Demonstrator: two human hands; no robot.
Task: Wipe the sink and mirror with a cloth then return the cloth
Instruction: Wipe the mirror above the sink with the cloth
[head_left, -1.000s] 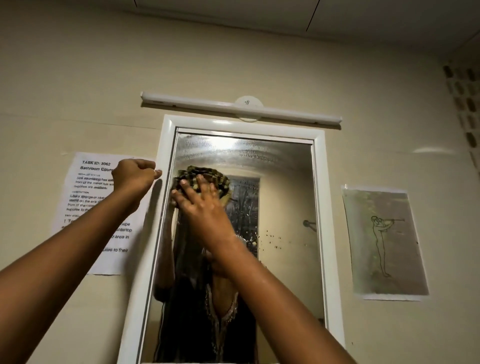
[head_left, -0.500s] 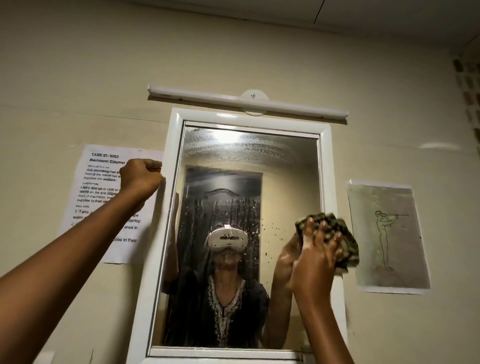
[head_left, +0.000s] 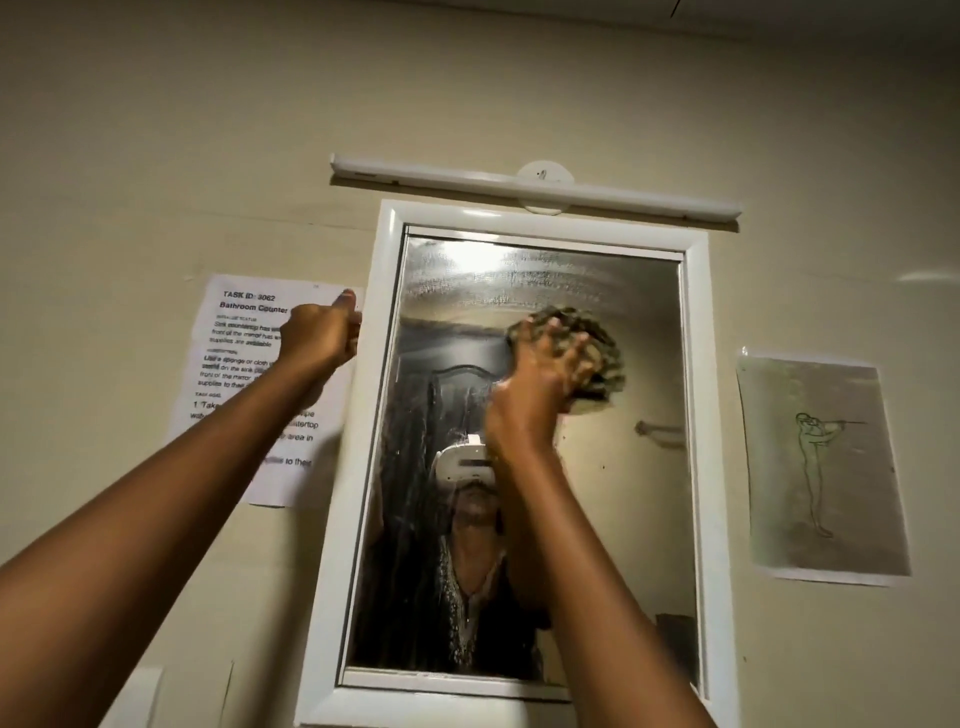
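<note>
A white-framed mirror (head_left: 628, 332) hangs on the beige wall, its glass streaked wet near the top and down the left. My right hand (head_left: 535, 384) presses a crumpled dark patterned cloth (head_left: 597, 358) flat against the upper middle of the glass. My left hand (head_left: 319, 338) is a closed fist resting against the mirror frame's left edge, holding nothing. The sink is out of view.
A white tube light (head_left: 535, 189) sits above the mirror. A printed task sheet (head_left: 244, 374) is taped to the wall on the left, a sketch of a figure (head_left: 826, 467) on the right. The glass reflects a person wearing a white headset.
My right hand swept the cloth from upper left of the glass to the right edge, then back up to the upper middle. My left fist stayed on the frame.
</note>
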